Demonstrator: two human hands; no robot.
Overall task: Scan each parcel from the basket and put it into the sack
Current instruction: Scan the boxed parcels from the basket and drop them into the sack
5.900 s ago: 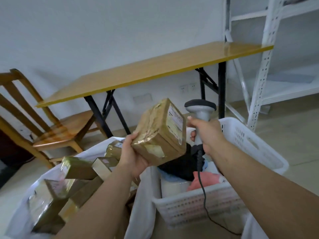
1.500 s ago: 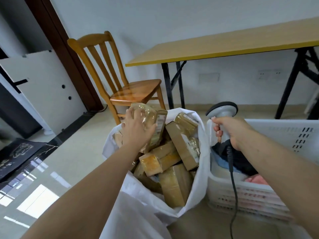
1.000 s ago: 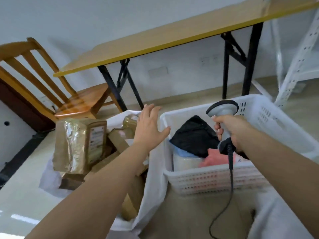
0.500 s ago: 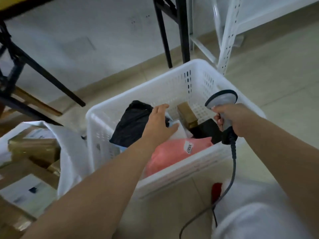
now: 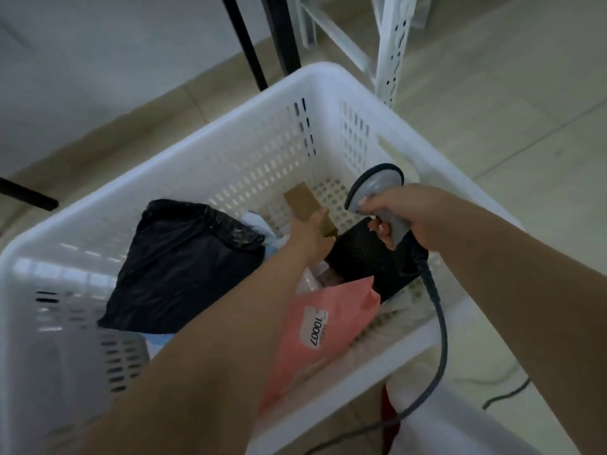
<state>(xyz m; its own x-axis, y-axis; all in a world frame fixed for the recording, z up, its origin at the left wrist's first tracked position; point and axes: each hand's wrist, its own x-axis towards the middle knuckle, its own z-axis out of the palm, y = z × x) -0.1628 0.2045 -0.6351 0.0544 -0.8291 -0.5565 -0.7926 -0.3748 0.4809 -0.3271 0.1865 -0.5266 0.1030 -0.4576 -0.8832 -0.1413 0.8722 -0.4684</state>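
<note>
The white plastic basket (image 5: 328,73) fills the view. Inside lie a black bag parcel (image 5: 184,264), a pink parcel (image 5: 322,330) labelled 10007, a black mesh-textured parcel (image 5: 364,257) and a small brown cardboard box (image 5: 300,200). My left hand (image 5: 308,239) reaches into the basket and grips the lower end of the brown box, thumb on its top face. My right hand (image 5: 404,215) holds the grey barcode scanner (image 5: 374,188) by its handle just above the black mesh parcel. The sack is out of view.
Black table legs (image 5: 243,41) and a white shelf post (image 5: 391,44) stand behind the basket. The scanner cable (image 5: 440,339) hangs over the basket's near right rim to the tiled floor. White fabric (image 5: 460,431) lies at the bottom right.
My left hand let go of the taped box in the sack, swung right into the basket and now closes on the small brown box. The view tilted down; the sack left the frame.
</note>
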